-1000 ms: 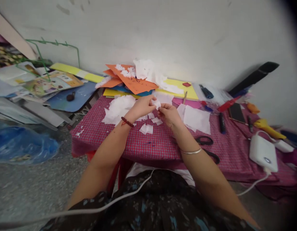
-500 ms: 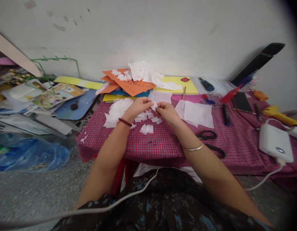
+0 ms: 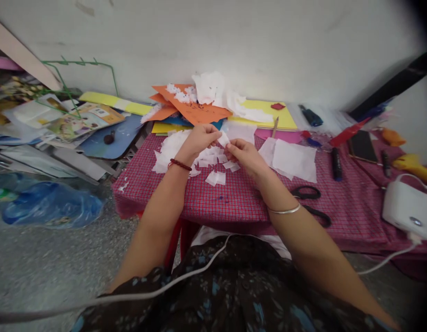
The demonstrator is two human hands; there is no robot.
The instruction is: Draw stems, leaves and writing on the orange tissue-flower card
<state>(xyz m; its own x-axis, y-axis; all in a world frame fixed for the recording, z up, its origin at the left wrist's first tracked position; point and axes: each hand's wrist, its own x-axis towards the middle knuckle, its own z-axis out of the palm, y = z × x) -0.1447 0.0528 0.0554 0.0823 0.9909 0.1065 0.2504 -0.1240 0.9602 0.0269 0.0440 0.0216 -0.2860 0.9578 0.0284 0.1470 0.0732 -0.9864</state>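
Between my two hands, just above the table, is a small piece of white paper (image 3: 223, 139). My left hand (image 3: 203, 140) pinches its upper left side with thumb and fingers. The lower right edge is gripped by my right hand (image 3: 243, 154). Below them, several small cut paper squares (image 3: 216, 178) lie on the checked tablecloth (image 3: 230, 203). A heap of white paper scraps (image 3: 170, 150) spreads beside my left hand. Larger white sheets (image 3: 294, 160) lie to the right of my right hand. Black-handled scissors (image 3: 306, 192) rest partly hidden under my right forearm.
Orange paper (image 3: 199, 113) with white shreds and a yellow sheet (image 3: 282, 115) lie along the wall. A pencil (image 3: 275, 127), a marker (image 3: 336, 164), a dark phone-like slab (image 3: 363, 146) and a white power bank (image 3: 408, 205) with a cable are on the right. A blue stool-like surface (image 3: 121, 145) stands left.
The view has shifted slightly, so the table things sit a little higher and further right. Both hands still hold the small paper, and the right hand has drawn slightly away from the left.
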